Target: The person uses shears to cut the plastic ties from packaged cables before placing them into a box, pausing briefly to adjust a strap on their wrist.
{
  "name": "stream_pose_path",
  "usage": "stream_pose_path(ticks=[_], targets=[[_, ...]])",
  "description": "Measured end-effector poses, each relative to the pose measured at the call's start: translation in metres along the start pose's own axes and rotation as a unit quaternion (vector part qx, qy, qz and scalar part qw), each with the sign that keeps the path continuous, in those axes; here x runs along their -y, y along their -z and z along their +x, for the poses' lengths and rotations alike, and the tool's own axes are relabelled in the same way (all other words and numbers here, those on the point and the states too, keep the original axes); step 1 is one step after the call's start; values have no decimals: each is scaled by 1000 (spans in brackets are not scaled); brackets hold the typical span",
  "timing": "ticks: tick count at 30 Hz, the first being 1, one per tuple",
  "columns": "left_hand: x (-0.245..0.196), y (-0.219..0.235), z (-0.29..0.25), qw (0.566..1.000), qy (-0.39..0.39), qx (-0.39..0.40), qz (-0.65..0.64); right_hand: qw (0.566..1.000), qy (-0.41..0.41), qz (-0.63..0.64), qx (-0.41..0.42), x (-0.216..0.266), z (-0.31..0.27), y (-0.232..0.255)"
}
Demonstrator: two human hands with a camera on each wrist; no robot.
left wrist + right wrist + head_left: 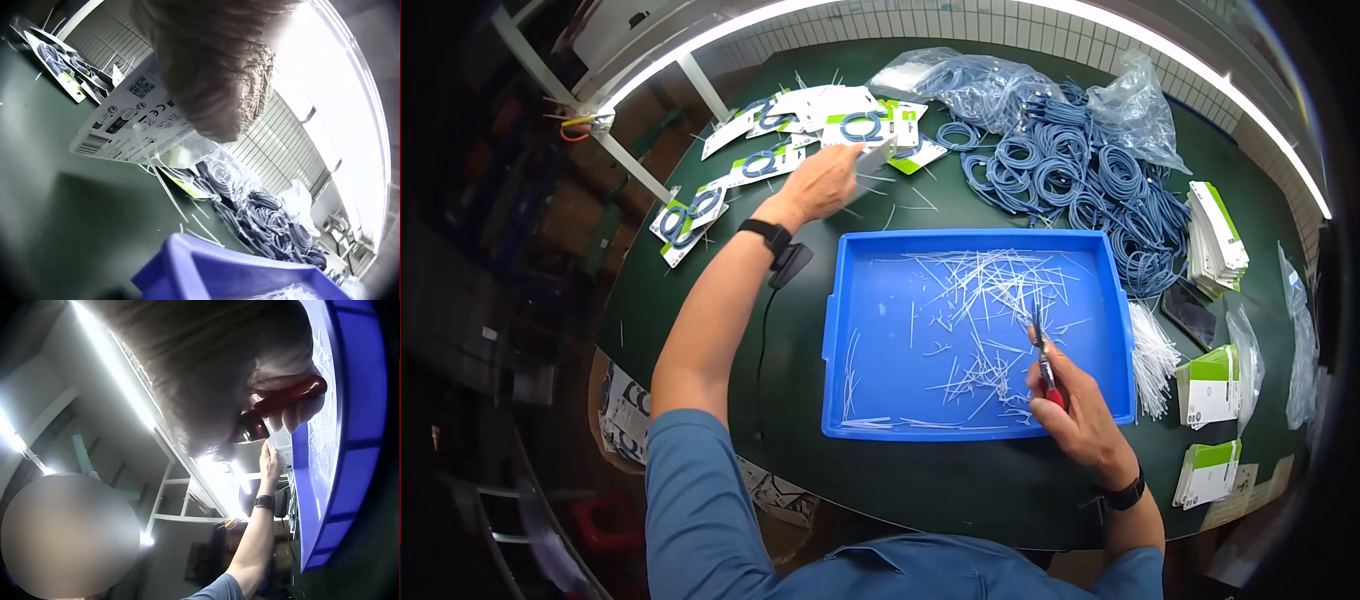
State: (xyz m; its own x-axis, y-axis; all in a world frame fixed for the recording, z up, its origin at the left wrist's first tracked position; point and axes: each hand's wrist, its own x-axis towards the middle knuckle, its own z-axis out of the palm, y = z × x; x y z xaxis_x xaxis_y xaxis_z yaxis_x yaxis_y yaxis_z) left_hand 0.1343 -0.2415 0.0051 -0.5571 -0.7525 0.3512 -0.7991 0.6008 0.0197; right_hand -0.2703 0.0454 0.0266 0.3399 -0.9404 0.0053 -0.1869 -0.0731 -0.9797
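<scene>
At the back left of the table my left hand pinches a printed cardboard card, its edge blurred in the head view. In the left wrist view the card shows a barcode and a QR code, and a thin white cable tie sticks out from it. Just beyond lie several white-and-green cards with coiled blue cables. My right hand grips red-handled pliers above the blue tray, their tips pointing away from me. White cable-tie offcuts are scattered in the tray.
A big heap of coiled blue cables lies at the back right, partly in clear plastic bags. Stacks of white-and-green cards line the right side. Beside the tray are a bundle of white cable ties and a dark phone.
</scene>
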Motion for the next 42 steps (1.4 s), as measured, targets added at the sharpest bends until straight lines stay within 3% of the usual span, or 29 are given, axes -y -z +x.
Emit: stream_pose_path(ticks=[1, 5, 6, 7, 8, 9, 11, 12, 15, 18, 23, 30, 34, 42], targets=[[-3, 12, -8, 998, 5, -58, -13, 1000, 18, -14, 0, -2, 0, -2], [-35, 49, -34, 991, 63, -113, -23, 996, 62, -70, -9, -3, -3, -7], [-50, 55, -42, 961, 125, -144, -201, 993, 76, -88, -12, 0, -3, -9], [-68, 60, -51, 895, 183, -167, -372, 993, 74, -89, -14, 4, -3, -12], [-87, 64, -60, 794, 236, -183, -530, 989, 90, -114, -18, 9, -4, -14], [-109, 70, -68, 791, 235, -180, -536, 984, 105, -140, -22, 15, -5, -15], [-156, 79, -80, 690, 251, -182, -654, 978, 110, -173, -30, 22, -8, -18], [-175, 81, -84, 684, 250, -177, -661, 971, 132, -193, -50, 23, -8, -21], [-222, 82, -91, 590, 238, -171, -752, 953, 165, -235, -93, 24, -11, -26], [-250, 77, -92, 589, 241, -180, -750, 918, 196, -317, -136, 19, -14, -27], [-271, 69, -95, 613, 226, -170, -738, 904, 168, -365, -148, 7, -18, -23], [-281, 59, -101, 614, 227, -164, -738, 886, 198, -390, -156, -7, -17, -25], [-289, 57, -106, 617, 222, -187, -731, 873, 164, -437, -143, 3, -19, -27], [-295, 48, -111, 598, 199, -233, -740, 905, 138, -378, -136, 1, -21, -32]])
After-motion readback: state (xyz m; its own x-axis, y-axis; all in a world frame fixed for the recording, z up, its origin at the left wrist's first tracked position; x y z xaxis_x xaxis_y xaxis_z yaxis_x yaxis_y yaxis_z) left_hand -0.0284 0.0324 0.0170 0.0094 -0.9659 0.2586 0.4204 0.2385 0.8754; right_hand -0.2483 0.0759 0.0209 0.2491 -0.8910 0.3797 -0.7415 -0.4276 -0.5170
